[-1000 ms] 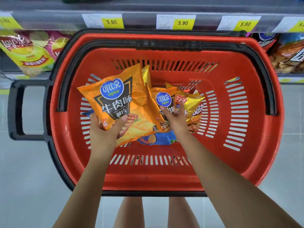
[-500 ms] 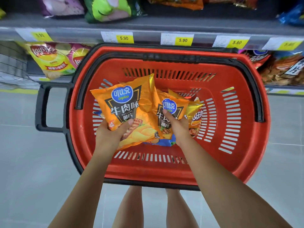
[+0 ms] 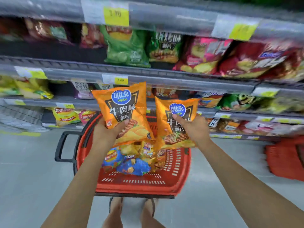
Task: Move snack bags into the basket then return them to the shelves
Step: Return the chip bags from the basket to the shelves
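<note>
My left hand [image 3: 107, 131] grips an orange Copico beef-flavour chip bag [image 3: 122, 111] by its lower left corner. My right hand [image 3: 193, 127] holds a second, matching orange bag [image 3: 176, 122] by its middle. Both bags are upright, lifted above the red basket [image 3: 141, 182] and in front of the lower shelves [image 3: 181, 83]. Several snack bags still lie in the basket, among them blue ones [image 3: 133, 167] and yellow ones. The basket stands on the floor just beyond my feet.
Shelves stacked with chip bags fill the upper view: green bags [image 3: 125, 46], pink and red bags [image 3: 202, 55], yellow bags [image 3: 65, 115] low on the left. Yellow price tags [image 3: 116, 15] line the shelf edges. A second red basket [image 3: 286, 160] sits on the floor at right.
Both hands have raised their orange bags out of the basket toward the shelves. My head has tilted up, so several shelf levels show and the basket looks smaller and lower.
</note>
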{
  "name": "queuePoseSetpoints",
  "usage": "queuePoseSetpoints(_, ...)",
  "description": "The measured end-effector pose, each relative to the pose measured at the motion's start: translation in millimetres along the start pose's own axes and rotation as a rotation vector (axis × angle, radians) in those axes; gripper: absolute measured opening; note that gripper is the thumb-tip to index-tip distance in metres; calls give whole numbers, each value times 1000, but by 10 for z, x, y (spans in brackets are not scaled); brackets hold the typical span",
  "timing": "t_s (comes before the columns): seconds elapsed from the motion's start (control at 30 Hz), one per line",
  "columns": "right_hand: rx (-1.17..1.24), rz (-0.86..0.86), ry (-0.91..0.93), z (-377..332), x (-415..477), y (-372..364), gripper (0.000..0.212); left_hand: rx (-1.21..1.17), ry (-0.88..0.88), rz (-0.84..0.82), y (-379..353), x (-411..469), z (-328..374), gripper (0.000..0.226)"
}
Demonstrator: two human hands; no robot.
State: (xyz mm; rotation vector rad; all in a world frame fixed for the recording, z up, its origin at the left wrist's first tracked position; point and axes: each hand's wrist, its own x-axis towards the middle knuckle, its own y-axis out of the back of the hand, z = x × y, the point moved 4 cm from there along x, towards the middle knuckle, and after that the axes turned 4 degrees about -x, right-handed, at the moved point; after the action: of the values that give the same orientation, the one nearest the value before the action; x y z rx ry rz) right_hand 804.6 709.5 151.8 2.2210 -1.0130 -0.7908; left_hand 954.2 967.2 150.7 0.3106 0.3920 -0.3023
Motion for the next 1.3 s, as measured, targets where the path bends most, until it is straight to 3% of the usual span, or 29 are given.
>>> queuePoseSetpoints(0.03,-20,39,41,-177,-69,287,50,5,-25,-13,-29,-83,235,30)
queuePoseSetpoints(0.2,-35,228,138,-959,-329,1393,58,17,-205,-123,-151,-525,1438,37)
queuePoseSetpoints(0.3,-4,353,179,-1439,-448,1984,65,19,-324,-119,-73,-766,2194,27)
queuePoseSetpoints(0.37,39,420,234,-1732,-527,2326,76,32,-426,-104,18,-880,2625,32)
queuePoseSetpoints(0.43,80,482,298,-2023,-621,2643,70,1,-487,-96,109,-1029,3019,38)
queuePoseSetpoints(0.5,102,544,359,-2328,-745,2957,62,-23,-566,-75,201,-1177,3385,28)
queuePoseSetpoints(0.6,142,596,408,-2701,-896,3329,77,-40,-679,-18,362,-1358,3852,28)
queuePoseSetpoints(0.67,200,600,447,-2925,-979,3532,87,-65,-717,3,487,-1425,4113,37)
queuePoseSetpoints(0.9,220,715,611,-3690,-1282,4083,60,-221,-896,99,913,-1676,4984,66)
queuePoseSetpoints(1.3,364,734,818,-5160,-1654,4235,57,-271,-1118,211,1942,-1511,6258,58)
